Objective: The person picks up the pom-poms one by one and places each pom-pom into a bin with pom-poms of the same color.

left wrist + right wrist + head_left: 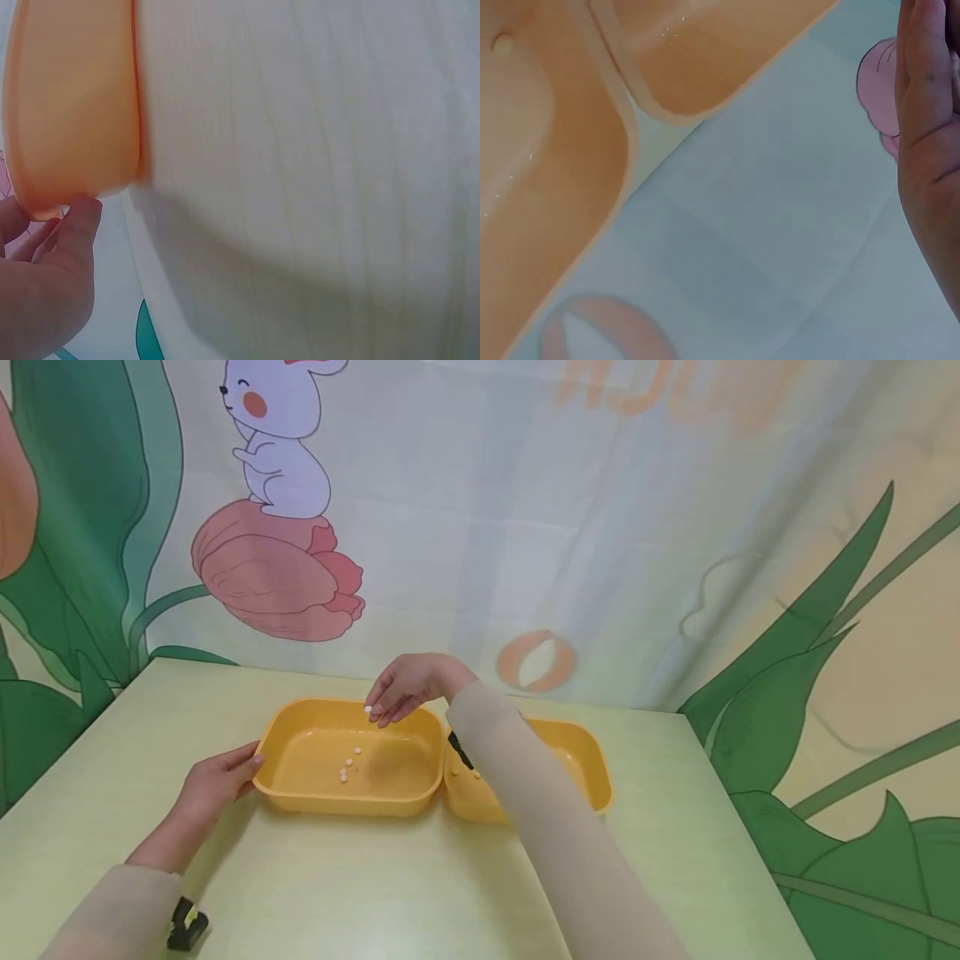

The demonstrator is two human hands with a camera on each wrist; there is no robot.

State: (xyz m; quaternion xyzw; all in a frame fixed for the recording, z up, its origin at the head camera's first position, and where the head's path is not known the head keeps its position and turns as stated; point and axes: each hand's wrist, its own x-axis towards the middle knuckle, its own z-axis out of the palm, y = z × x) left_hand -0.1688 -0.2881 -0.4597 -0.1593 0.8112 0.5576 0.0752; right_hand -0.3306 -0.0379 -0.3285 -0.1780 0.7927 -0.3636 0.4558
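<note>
Over the left yellow tray (348, 806), my right hand (408, 689) pinches a small white tablet-like piece (368, 710) between thumb and fingertips. Several similar white pieces (348, 762) lie on that tray's floor. At the tray's left end, my left hand (217, 781) grips the rim with thumb and fingers, also seen in the left wrist view, where the thumb of the hand (52, 277) presses the end wall. Only the edge of my right hand (934, 112) shows in the right wrist view, its fingertips out of frame.
The right yellow tray (603, 768) stands against the left one, partly covered by my right sleeve (555, 810). Small round pieces (454, 772) lie in it. Behind the pale wooden table (337, 885) hangs a printed curtain (637, 527).
</note>
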